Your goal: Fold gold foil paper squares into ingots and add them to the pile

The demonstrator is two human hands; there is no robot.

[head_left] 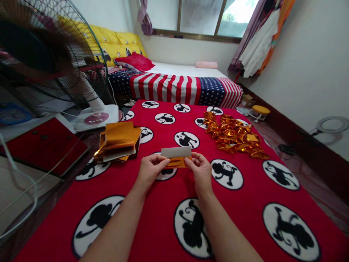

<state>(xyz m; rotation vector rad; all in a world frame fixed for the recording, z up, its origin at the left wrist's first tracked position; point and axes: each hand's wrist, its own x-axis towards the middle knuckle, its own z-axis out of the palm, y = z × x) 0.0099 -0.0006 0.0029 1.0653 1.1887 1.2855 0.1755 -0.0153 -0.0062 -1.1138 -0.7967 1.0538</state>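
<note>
Between my two hands is a sheet of gold foil paper point(176, 162), folded over so that a pale grey strip of its back shows above the shiny gold part. My left hand point(152, 168) pinches its left end, thumb on the gold side. The right end is pinched by my right hand point(200, 170) in the same way. The paper is held just above a red cloth point(160, 196) printed with black monkeys in white ovals. To the left lies a stack of flat gold foil sheets point(118, 140). Several folded gold foil pieces point(234, 134) lie in rows at the right.
A fan point(94, 114) with blurred blades stands at the left, beside a red box-like object point(45, 143) and loose cables. Beyond the cloth is a bed point(174, 87) under a window. A yellow stool point(260, 110) and a ring-shaped lamp point(332, 124) are on the right.
</note>
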